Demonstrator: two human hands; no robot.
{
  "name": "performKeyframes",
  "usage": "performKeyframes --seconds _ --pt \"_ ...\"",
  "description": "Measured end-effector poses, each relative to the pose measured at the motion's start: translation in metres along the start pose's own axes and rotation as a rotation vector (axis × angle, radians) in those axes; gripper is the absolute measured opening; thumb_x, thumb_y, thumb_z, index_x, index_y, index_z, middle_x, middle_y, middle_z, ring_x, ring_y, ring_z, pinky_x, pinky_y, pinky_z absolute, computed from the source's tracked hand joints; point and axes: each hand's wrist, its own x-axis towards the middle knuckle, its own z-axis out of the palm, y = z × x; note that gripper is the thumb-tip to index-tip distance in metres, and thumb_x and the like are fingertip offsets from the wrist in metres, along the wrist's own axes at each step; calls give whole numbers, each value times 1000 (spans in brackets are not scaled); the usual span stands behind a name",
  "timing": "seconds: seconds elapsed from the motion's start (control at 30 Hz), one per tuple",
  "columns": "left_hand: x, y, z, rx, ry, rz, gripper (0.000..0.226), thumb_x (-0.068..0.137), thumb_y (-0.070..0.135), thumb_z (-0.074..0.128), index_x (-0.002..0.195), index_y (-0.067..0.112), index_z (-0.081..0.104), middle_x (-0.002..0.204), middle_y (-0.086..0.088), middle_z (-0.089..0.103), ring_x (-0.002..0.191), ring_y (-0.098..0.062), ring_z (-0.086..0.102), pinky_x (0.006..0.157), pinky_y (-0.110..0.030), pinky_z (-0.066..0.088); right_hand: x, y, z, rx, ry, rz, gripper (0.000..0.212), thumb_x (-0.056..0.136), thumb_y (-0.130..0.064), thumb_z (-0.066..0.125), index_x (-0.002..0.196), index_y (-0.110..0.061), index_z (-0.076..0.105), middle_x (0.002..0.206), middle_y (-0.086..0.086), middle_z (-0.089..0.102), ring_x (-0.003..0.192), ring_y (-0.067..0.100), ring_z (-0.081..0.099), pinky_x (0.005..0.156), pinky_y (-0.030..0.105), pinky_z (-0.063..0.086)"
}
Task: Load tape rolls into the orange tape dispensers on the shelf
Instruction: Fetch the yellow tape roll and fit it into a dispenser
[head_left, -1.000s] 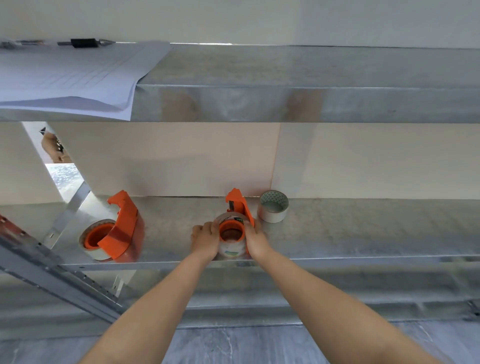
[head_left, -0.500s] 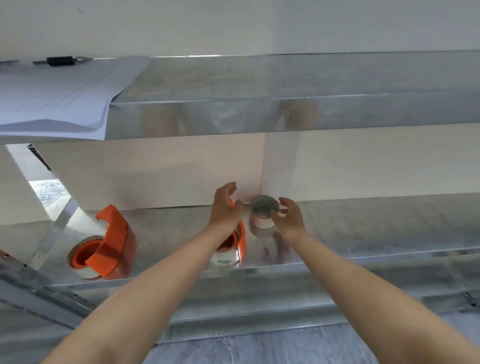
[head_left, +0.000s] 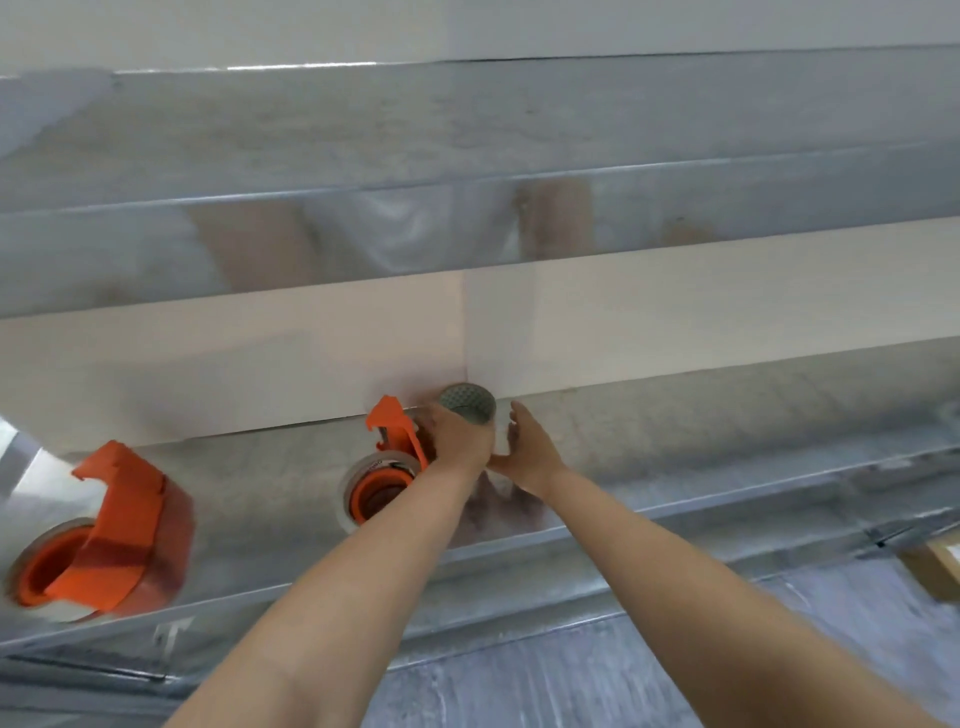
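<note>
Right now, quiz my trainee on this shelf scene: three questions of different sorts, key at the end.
1. True or false: the right hand has its fingers straight and holds nothing.
2. How many orange dispensers sit on the lower shelf?
3. The loose grey roll stands: A) left of both dispensers; B) just right of the middle dispenser; C) on the upper shelf.
Key: 1 true; 2 two; 3 B.
</note>
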Motion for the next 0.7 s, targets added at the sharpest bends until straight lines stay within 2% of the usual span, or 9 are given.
performKeyframes --seconds 0.07,0.13,0.2,0.27,0.4,0.5,0.57,0.6,0.7 --pt "1 -2 1 -145 -24 -29 102 73 24 76 144 -2 8 149 -20 27 137 -32 32 113 -38 31 0 -6 1 37 -4 -50 95 66 -14 81 143 -9 25 144 11 43 133 27 43 107 38 40" --pt "-4 -1 4 -185 -21 2 86 73 13 73 142 2 23 144 -20 37 131 -32 41 106 -32 37 -3 -12 1 15 84 -110 73 66 -11 78 129 -9 42 128 11 58 117 27 56 97 35 47" --pt "-12 2 9 -162 -19 59 67 72 13 70 132 6 41 134 -16 47 122 -30 49 95 -28 41 -8 -13 -5 18 203 -129 58 67 -9 75 119 -6 50 120 14 62 109 28 60 93 36 49" --pt "-24 8 13 -209 -52 108 63 69 14 74 126 8 48 128 -13 49 118 -27 52 89 -25 42 -15 -11 -18 56 281 -124 53 66 -8 75 115 -5 54 114 13 64 104 27 62 89 37 51" --pt "-49 25 21 -254 -165 211 67 65 16 79 124 7 50 129 -13 56 112 -24 58 93 -29 49 -40 -7 -57 121 446 -165 52 59 -13 82 103 -16 54 93 -6 60 78 0 58 66 4 44" --pt "-73 41 30 -257 -232 307 73 59 20 83 124 10 52 121 -9 63 102 -20 62 81 -27 52 -64 0 -86 155 574 -187 49 58 -4 80 93 -22 52 83 -17 57 71 -9 58 58 -4 40" --pt "-90 50 40 -198 -307 380 82 55 26 85 128 11 51 119 -7 63 101 -19 63 86 -31 53 -86 11 -103 166 641 -173 48 59 -2 78 97 -20 55 86 -17 55 76 -12 60 62 -3 41" --pt "-99 55 46 -161 -359 424 84 53 31 85 128 12 52 119 -7 63 102 -20 63 90 -34 53 -98 17 -112 165 668 -144 53 60 -4 78 106 -15 55 91 -12 53 84 -10 58 70 1 42" --pt "-131 70 69 -118 -505 553 76 49 37 84 117 14 62 116 -13 64 99 -22 65 91 -40 54 -137 35 -141 161 726 -40 74 62 -13 76 128 -11 43 114 0 44 105 12 53 91 24 45"
